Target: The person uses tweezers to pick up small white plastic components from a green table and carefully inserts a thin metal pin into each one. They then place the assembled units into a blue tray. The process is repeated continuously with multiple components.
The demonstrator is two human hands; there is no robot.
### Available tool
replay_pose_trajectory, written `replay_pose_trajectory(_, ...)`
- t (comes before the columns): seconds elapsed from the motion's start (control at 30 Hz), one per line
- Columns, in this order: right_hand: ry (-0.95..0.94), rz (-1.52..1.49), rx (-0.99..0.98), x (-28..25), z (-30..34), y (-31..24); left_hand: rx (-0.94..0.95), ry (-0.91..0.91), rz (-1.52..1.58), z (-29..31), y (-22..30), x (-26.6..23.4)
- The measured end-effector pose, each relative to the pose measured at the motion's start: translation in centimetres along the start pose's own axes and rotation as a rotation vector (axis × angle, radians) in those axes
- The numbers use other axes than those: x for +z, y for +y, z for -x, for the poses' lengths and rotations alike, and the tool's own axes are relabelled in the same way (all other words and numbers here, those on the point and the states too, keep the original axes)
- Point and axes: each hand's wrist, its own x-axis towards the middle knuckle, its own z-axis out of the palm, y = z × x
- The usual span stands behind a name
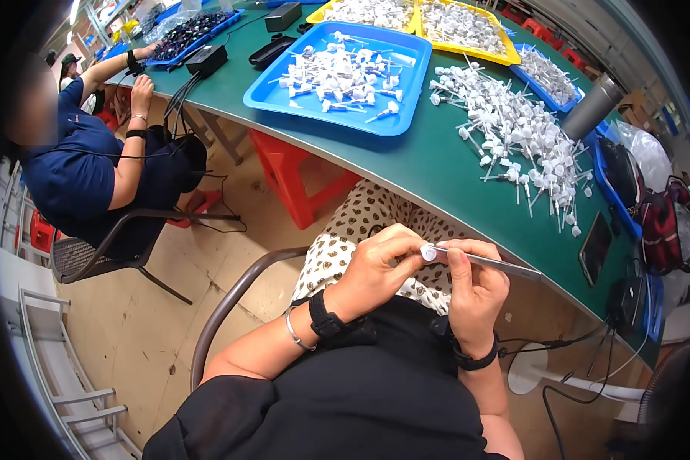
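My left hand (385, 263) pinches a small white plastic part with a round cap (428, 252) in front of my lap. Close beside it, my right hand (474, 285) is closed around a slim, flat, silver-grey tool (510, 267). The tool's far end sticks out to the right, and its near end meets the white part, partly hidden by my fingers. On the green table ahead lies a loose heap of white capped parts with thin stems (514, 126). More of them rest in a blue tray (264, 96) near the table edge.
Yellow trays (514, 55) and another blue tray hold more white parts farther back. At right are a grey bottle (593, 107), a phone (595, 249) and bags. A red stool (287, 180) is under the green table (448, 180). A co-worker (84, 153) sits at left.
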Motion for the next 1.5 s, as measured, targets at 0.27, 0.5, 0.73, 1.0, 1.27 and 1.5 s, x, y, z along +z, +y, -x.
replay_pose_trajectory(0.27,-0.001,-0.006,0.015,0.1,0.0,-0.1,-0.020,-0.016,-0.015,0.1,0.0,-0.2)
replay_pose_trajectory(0.5,-0.008,-0.003,0.015,0.0,0.0,0.0,-0.024,-0.032,-0.046,0.2,0.0,-0.2)
replay_pose_trajectory(0.73,-0.023,0.051,-0.004,-0.1,-0.1,0.0,-0.011,-0.035,-0.055,0.1,-0.1,-0.2)
replay_pose_trajectory(1.0,-0.003,-0.003,0.023,-0.1,-0.2,-0.2,-0.021,-0.036,-0.022,0.1,-0.1,-0.2)
replay_pose_trajectory(1.27,-0.009,0.016,-0.001,0.0,-0.2,-0.3,-0.063,-0.028,0.037,0.1,0.1,-0.2)
replay_pose_trajectory(1.5,-0.161,0.200,-0.101,-1.1,-0.6,0.0,-0.043,-0.039,0.048,0.3,-0.1,-0.1)
